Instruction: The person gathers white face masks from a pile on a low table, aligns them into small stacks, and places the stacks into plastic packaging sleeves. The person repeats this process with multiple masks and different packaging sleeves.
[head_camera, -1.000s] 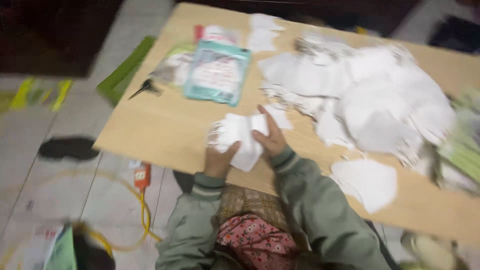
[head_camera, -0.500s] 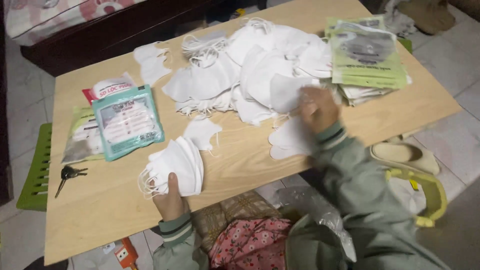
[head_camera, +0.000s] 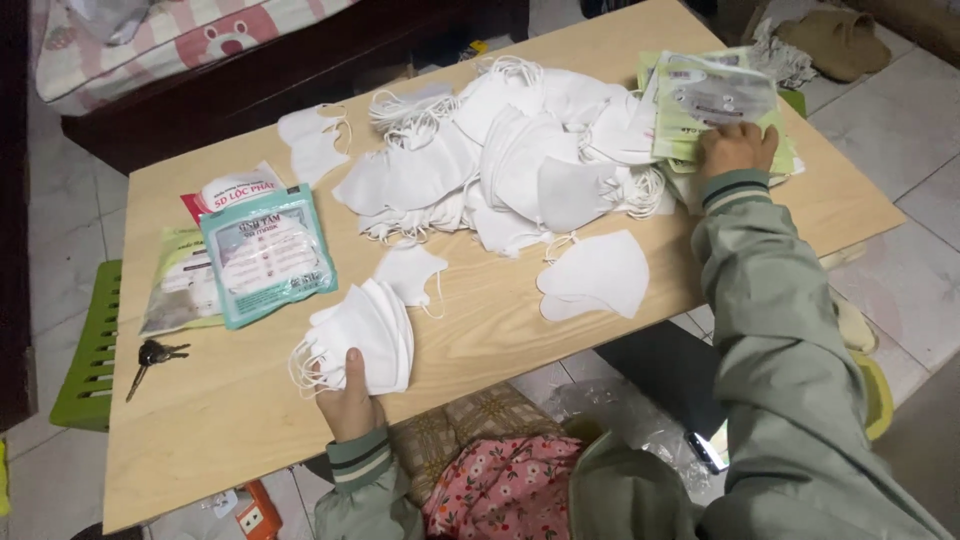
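Head view, left to right: a green stool (head_camera: 85, 345) stands against the table's (head_camera: 480, 330) left edge, with keys (head_camera: 150, 355) lying on the pale wood just beside it. Next come flat packets (head_camera: 262, 255), glossy film in teal and pale green, overlapping one another. The left hand (head_camera: 350, 400) pinches a stack of masks (head_camera: 362, 335) at its lower edge, thumb pressed on top and fingers hidden beneath; the stack rests on the table near its front edge. The masks are white, soft, folded cup shapes with thin elastic loops dangling at the left. A single mask (head_camera: 410, 272) lies just beyond the stack, another larger one (head_camera: 595, 275) further right, and a loose pile (head_camera: 510, 160) of the same masks sprawls across the middle. At the far right the right hand (head_camera: 735, 150) lies flat, fingers spread, on a pile of green bags (head_camera: 715, 105) at the table's corner.

In my judgement the stack could fan apart or slide, since it is gripped at one end only and the fabric is slippery. The dangling loops could snag on the single mask nearby. The slick bags at the corner could slip off under a sideways push.
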